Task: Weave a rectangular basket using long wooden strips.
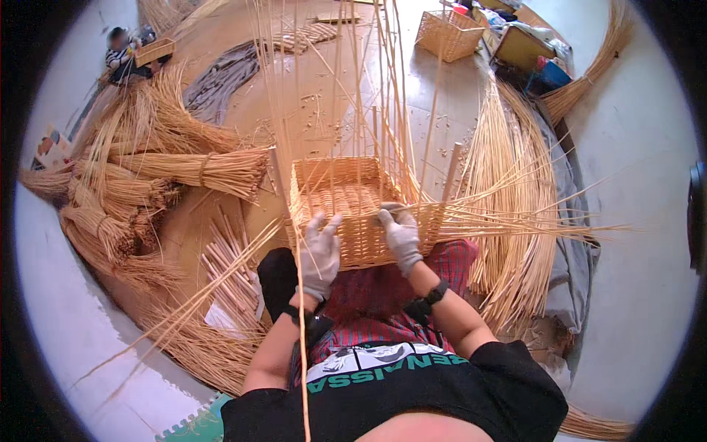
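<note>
On the person's lap, the half-woven wicker basket (353, 214) is resting, looking light but springy, the gloved left hand (320, 254) pressing flat on its near wall, the right hand (401, 234) pinching a rim strand.

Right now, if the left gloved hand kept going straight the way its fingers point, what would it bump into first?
The left hand points up and away over the near wall of the wicker basket. It would probably meet the woven rim first, then the basket's inside; depth is hard to judge from above.
</note>
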Available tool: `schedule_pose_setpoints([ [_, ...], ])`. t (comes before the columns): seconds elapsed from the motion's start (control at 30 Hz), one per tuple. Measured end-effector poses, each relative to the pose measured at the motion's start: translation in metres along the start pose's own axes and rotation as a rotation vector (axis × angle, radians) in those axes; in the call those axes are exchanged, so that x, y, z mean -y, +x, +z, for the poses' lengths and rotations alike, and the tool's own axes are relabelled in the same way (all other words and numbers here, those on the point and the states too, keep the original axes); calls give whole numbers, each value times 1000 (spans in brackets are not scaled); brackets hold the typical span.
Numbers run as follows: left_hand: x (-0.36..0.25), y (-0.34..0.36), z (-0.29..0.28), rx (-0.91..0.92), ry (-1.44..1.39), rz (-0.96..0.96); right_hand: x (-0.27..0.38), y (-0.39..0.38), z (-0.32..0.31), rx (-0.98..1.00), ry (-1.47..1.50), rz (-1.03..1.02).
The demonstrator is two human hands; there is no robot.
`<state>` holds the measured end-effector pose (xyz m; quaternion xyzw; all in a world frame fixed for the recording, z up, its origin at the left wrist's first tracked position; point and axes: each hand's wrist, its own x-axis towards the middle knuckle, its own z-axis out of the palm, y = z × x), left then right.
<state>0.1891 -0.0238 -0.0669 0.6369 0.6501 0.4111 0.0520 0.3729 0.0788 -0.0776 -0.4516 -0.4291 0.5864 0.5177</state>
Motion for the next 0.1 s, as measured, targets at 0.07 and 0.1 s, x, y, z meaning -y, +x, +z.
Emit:
schedule_pose_setpoints([
  [0.07, -17, 7, 4, 205, 232, -56, 13, 10, 27, 56, -47, -413],
  [0.1, -19, 13, 2, 269, 292, -75, 31, 24, 33, 224, -329, -537],
])
